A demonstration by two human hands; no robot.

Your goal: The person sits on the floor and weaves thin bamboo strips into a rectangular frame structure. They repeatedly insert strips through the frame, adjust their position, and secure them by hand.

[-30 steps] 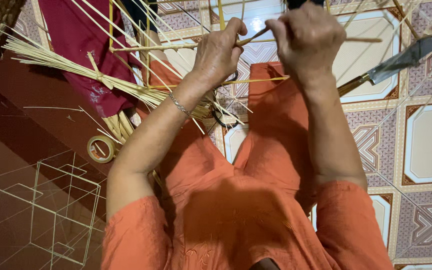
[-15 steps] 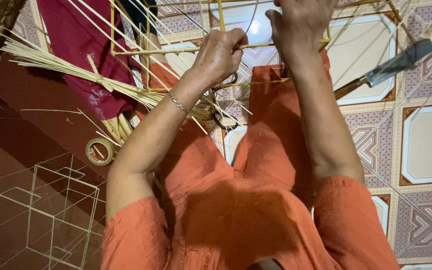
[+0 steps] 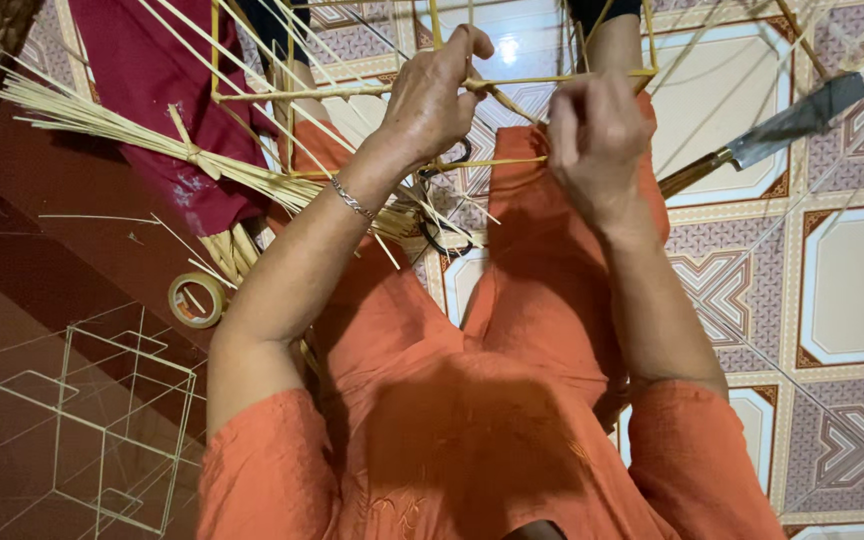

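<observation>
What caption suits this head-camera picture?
Both hands, left hand and right hand, grip a yellow stick frame above orange-clad knees.

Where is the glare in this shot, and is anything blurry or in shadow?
Head view: a bright glare spot sits on the glossy floor tile between the frame's sticks; the left hand and right hand look sharp, lit evenly; the person's shadow darkens the orange garment; the knife is slightly soft near the edge.

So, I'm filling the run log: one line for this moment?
left hand: grips stick frame | right hand: pinching at frame | knife: on floor
</observation>
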